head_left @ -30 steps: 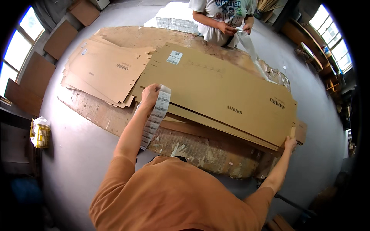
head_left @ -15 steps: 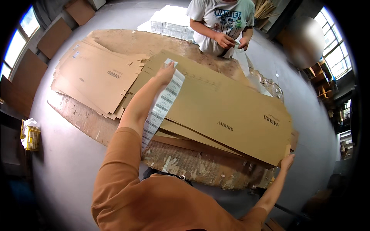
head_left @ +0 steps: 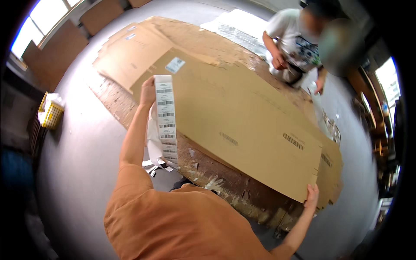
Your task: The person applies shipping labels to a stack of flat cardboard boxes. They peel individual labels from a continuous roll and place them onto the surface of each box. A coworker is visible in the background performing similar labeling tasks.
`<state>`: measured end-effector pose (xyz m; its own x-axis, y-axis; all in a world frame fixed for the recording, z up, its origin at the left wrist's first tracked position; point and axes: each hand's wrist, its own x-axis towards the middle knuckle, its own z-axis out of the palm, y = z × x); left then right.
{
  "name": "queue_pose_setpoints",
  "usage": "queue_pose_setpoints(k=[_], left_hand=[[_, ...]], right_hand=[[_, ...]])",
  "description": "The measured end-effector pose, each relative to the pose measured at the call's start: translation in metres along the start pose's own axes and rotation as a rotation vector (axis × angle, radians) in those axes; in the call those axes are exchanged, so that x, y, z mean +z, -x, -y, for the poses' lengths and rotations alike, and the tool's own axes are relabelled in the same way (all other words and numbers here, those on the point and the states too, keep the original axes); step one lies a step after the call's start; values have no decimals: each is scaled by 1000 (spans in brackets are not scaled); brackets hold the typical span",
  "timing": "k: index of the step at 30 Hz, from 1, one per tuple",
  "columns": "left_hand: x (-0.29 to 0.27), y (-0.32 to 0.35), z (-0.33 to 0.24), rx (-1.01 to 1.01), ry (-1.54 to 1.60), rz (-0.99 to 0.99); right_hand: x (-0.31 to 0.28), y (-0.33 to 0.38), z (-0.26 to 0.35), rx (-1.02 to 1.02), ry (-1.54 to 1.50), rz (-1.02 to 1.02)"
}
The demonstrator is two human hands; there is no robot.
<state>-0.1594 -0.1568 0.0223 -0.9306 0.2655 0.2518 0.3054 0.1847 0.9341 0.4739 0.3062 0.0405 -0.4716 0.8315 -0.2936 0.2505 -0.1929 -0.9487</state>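
A long strip of barcode labels [head_left: 166, 117] hangs from my left hand [head_left: 148, 92], whose fingers are closed around its upper end. The white backing trails behind it, below the hand. Close by lies the left end of a large flat brown cardboard sheet [head_left: 242, 112], with a white label [head_left: 175, 65] stuck near its far left corner. My right hand [head_left: 311, 197] grips the sheet's near right corner, thumb on top, other fingers partly hidden beneath. More cardboard sheets [head_left: 331, 173] show under it at the right.
A worn table [head_left: 208, 177] carries the sheets, with another cardboard stack [head_left: 134, 52] at the far left. Across the table stands a person [head_left: 290, 43], beside a white stack [head_left: 238, 32]. A yellow basket [head_left: 53, 115] sits on the floor at left.
My left hand has drawn back from the sheet's far left corner with the label strip, leaving a label visible there. The upper sheet has shifted against those below. The view has turned.
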Motion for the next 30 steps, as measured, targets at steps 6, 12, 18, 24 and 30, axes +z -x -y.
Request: queue_pose_setpoints(k=[6,12,18,24,30], left_hand=[[-116,92,-54,-174,11,-304],[-133,126,-73,202,-291,-121],[-114,130,-70,-86,110,-121],[-72,118,-79,-144,226,119],[-12,95,-110,-66,18,375]], right_hand=[[320,-21,28,-55,-154,132],[586,-19,40,-64,-146,383],[642,1,44,165,176,801],[555,100,99,-222,14,1148],[498,114,99,-339,-139,701]])
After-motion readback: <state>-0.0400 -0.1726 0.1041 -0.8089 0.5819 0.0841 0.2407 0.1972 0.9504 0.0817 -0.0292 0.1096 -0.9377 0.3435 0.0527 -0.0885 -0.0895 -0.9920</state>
